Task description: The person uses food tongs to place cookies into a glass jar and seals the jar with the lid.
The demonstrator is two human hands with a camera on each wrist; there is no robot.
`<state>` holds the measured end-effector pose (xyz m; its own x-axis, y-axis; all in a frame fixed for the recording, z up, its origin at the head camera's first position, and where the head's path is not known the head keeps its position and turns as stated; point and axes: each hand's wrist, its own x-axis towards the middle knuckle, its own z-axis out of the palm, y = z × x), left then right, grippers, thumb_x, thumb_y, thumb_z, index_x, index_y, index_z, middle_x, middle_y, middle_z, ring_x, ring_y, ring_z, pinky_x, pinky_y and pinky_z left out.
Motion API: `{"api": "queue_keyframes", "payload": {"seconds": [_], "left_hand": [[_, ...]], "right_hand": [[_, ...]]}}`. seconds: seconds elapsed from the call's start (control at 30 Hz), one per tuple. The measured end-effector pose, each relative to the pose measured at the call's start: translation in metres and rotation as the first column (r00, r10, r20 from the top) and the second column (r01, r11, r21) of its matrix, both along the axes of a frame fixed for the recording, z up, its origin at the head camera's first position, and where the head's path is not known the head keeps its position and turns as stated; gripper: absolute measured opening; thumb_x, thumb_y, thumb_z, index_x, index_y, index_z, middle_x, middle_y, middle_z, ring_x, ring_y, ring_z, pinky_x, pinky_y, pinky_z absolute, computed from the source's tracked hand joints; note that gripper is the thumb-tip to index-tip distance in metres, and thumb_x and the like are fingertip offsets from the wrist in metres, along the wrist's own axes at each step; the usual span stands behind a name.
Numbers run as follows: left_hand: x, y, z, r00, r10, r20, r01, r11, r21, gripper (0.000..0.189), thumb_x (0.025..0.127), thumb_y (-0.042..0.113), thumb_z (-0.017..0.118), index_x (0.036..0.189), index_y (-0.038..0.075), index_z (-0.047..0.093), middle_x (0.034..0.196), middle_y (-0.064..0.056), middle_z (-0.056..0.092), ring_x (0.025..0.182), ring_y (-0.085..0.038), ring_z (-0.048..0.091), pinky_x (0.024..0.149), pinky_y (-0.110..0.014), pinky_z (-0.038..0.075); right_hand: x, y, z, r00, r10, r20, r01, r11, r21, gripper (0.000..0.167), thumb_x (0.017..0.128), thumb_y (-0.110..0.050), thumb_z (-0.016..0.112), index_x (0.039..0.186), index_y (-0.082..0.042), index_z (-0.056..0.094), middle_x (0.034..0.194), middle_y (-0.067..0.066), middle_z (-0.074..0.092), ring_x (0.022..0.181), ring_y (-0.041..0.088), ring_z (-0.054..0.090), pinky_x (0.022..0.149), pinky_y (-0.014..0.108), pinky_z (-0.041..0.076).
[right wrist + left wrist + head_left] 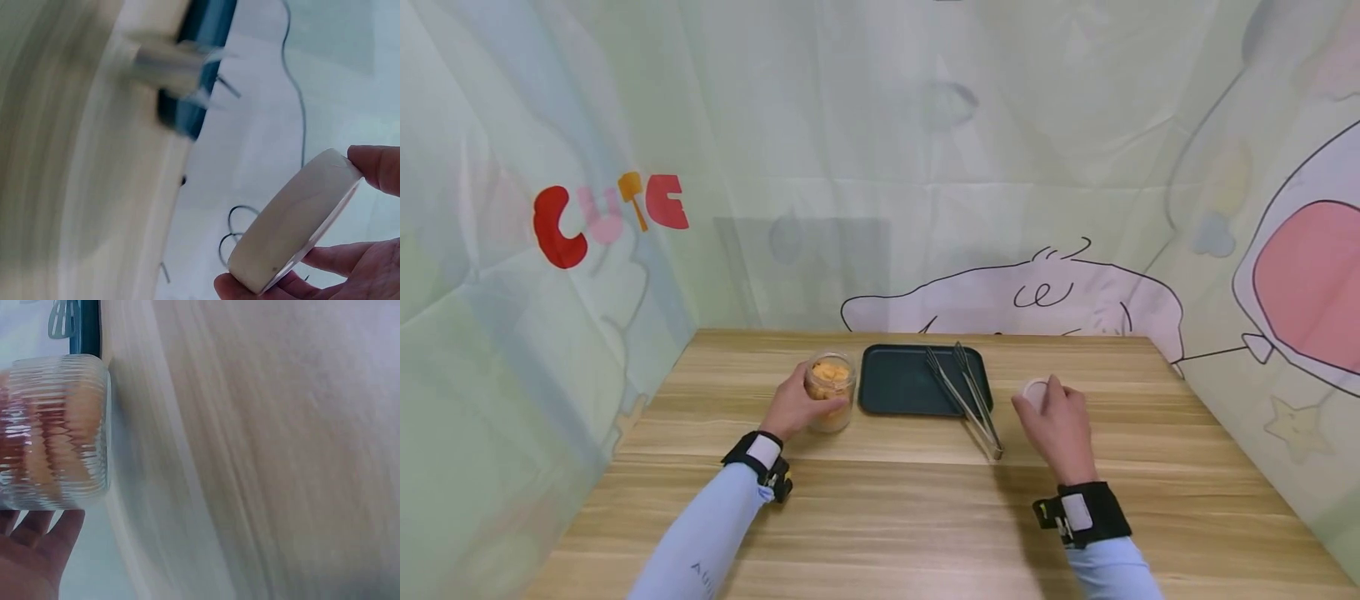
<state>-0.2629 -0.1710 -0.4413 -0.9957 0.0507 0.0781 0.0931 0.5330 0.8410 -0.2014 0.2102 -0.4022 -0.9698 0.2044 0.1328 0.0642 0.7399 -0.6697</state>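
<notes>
A clear ribbed jar (831, 392) with orange-brown pieces of food in it stands on the table, left of a dark tray. My left hand (797, 404) grips it from the left side, thumb across the front. In the left wrist view the jar (53, 434) shows its ribbed wall, with fingertips against it. Off to the right of the tray, my right hand (1060, 421) holds a round white lid (1034, 392) above the table. The right wrist view shows that lid (294, 219) tilted, pinched by its rim between thumb and fingers.
The dark rectangular tray (891, 382) lies near the table's back edge. Metal tongs (973, 404) rest across its right side, their arms spread and their bent end on the wooden table (865, 517). Printed cloth walls (790, 150) surround the back and sides.
</notes>
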Motion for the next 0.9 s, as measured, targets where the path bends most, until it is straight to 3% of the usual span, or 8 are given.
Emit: {"api": "queue_keyframes", "payload": {"seconds": [0.27,0.43,0.73,0.9], "left_hand": [[0.006,0.014,0.008,0.99,-0.099,-0.099,0.089,0.991,-0.101,0.088,0.072,0.032,0.09,0.144,0.008,0.045,0.133,-0.011,0.058,0.12,-0.027,0.056,0.102,-0.046,0.044],[0.009,0.027,0.012,0.973,-0.162,-0.166,0.121,0.965,-0.234,0.087,0.069,0.035,0.091,0.14,0.007,0.049,0.129,-0.008,0.059,0.115,-0.026,0.059,0.098,-0.044,0.047],[0.022,0.059,0.024,0.936,-0.311,-0.167,0.204,0.862,-0.465,0.081,0.067,0.04,0.088,0.133,0.007,0.053,0.121,-0.007,0.062,0.103,-0.021,0.061,0.087,-0.04,0.052],[0.028,0.075,0.026,0.915,-0.368,-0.166,0.225,0.806,-0.548,0.082,0.066,0.046,0.087,0.132,0.01,0.054,0.114,-0.003,0.063,0.097,-0.017,0.061,0.082,-0.035,0.054]], "right_hand": [[0.006,-0.02,0.01,0.997,0.066,-0.024,-0.067,0.997,-0.024,0.078,0.099,-0.033,0.058,0.151,0.012,0.02,0.145,0.042,0.025,0.123,0.055,0.04,0.094,0.066,0.043],[0.008,-0.03,0.012,0.994,0.111,-0.021,-0.111,0.993,-0.032,0.078,0.098,-0.032,0.059,0.151,0.011,0.022,0.147,0.04,0.026,0.125,0.053,0.04,0.096,0.067,0.041],[0.008,-0.047,0.006,0.976,0.218,-0.018,-0.218,0.975,-0.041,0.076,0.099,-0.034,0.06,0.151,0.009,0.026,0.148,0.036,0.03,0.128,0.05,0.039,0.101,0.064,0.038],[0.008,-0.055,0.004,0.958,0.285,-0.028,-0.286,0.957,-0.048,0.074,0.099,-0.032,0.061,0.15,0.009,0.029,0.146,0.036,0.034,0.13,0.05,0.039,0.104,0.063,0.037]]}}
